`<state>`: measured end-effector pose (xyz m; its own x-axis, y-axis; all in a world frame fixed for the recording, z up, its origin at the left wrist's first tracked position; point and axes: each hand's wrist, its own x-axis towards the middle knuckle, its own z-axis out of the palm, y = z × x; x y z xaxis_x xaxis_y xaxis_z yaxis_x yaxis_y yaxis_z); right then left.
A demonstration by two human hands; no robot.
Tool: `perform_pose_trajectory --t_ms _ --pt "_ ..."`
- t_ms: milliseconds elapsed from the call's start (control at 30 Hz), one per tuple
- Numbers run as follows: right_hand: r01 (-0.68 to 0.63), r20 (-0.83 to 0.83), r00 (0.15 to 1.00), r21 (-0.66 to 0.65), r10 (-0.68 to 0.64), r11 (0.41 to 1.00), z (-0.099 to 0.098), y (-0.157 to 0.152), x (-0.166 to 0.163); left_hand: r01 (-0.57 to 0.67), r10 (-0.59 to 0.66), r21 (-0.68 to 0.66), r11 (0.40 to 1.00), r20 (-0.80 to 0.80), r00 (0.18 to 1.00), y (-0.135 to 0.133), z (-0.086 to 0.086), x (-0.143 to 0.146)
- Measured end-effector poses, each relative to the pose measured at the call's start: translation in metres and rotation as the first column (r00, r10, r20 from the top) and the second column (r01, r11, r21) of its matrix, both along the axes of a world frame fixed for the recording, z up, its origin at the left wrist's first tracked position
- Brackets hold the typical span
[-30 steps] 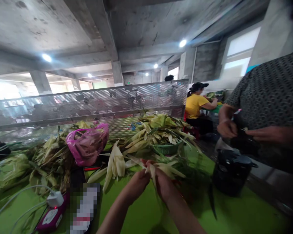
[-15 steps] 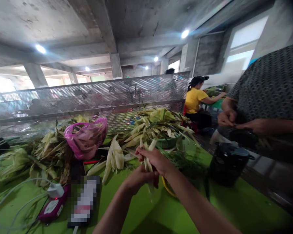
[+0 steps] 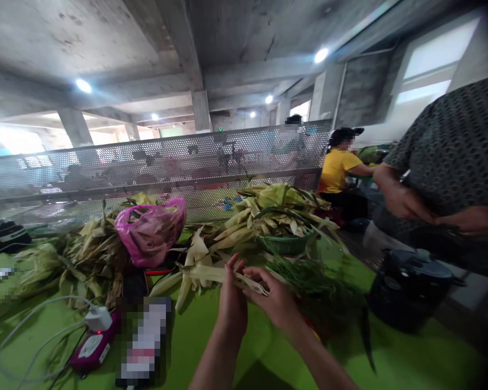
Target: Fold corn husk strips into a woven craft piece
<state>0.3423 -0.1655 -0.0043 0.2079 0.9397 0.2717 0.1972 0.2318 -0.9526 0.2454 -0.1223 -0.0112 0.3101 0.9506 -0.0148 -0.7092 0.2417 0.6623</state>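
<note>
Over the green table (image 3: 244,346), my left hand (image 3: 232,300) and my right hand (image 3: 277,301) are both closed on a pale corn husk strip (image 3: 211,273) that lies crosswise between them. The strip sticks out to the left of my left hand. My right hand pinches its right end. Loose husks (image 3: 195,265) lie just behind my hands. A green basket (image 3: 285,244) heaped with husks stands behind to the right.
A pink plastic bag (image 3: 150,233) sits on a husk pile at left. A white charger (image 3: 98,318), cables and a pink device lie front left. A dark pot (image 3: 410,287) stands at right by another person's hands (image 3: 406,203). A perforated metal screen (image 3: 158,168) closes the table's far side.
My hands held the husk strip upright half a second ago; now it lies horizontal, with my left hand up beside my right. The view has shifted slightly.
</note>
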Motion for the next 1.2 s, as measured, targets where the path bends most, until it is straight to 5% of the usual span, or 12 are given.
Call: perform_pose_trajectory --t_ms 100,200,267,333,367,433,500,633,733,833,1000,1200 --pt "0.031 -0.067 0.997 0.001 -0.031 1.000 0.006 0.006 0.006 0.064 -0.064 0.018 0.998 -0.046 0.997 -0.010 -0.001 0.001" --pt "0.032 0.005 0.999 -0.030 -0.032 0.999 0.025 0.008 0.026 0.276 -0.258 0.077 0.958 -0.186 0.948 -0.023 0.002 -0.016" --pt "0.037 0.140 0.990 -0.037 -0.032 0.999 0.041 0.007 0.041 0.493 -0.413 0.127 0.860 -0.393 0.821 -0.032 0.013 -0.034" --pt "0.021 0.289 0.957 -0.029 -0.011 0.999 0.057 0.004 0.053 0.735 -0.534 0.163 0.659 -0.586 0.609 -0.035 0.031 -0.051" --pt "-0.005 0.350 0.937 -0.024 0.013 1.000 0.064 0.003 0.056 0.766 -0.535 0.197 0.612 -0.610 0.584 -0.034 0.042 -0.056" --pt "-0.079 0.427 0.901 -0.012 0.076 0.997 0.076 0.002 0.057 0.551 -0.267 0.373 0.746 -0.591 0.761 -0.026 0.058 -0.060" --pt "-0.140 0.456 0.881 -0.001 0.125 0.990 0.084 0.002 0.053 0.310 0.031 0.509 0.803 -0.556 0.831 -0.012 0.063 -0.052" --pt "-0.096 0.362 0.928 0.015 0.084 0.995 0.080 0.013 0.039 0.492 -0.224 0.337 0.803 -0.595 0.772 0.011 0.037 -0.021" --pt "0.057 0.080 0.995 0.073 -0.063 0.996 0.061 0.026 0.033 0.268 -0.094 0.305 0.914 -0.483 0.870 0.019 0.012 -0.002" --pt "0.138 -0.040 0.990 0.059 -0.136 0.989 0.037 0.037 0.029 0.108 0.011 0.273 0.956 -0.401 0.916 0.021 -0.001 0.006" --pt "0.169 -0.091 0.983 0.077 -0.162 0.983 0.014 0.044 0.024 0.152 -0.049 0.235 0.960 -0.393 0.918 0.020 -0.005 -0.001" --pt "0.029 -0.248 0.968 0.007 -0.027 1.000 0.017 0.042 0.020 0.135 -0.037 0.206 0.969 -0.421 0.906 0.020 -0.005 -0.004"
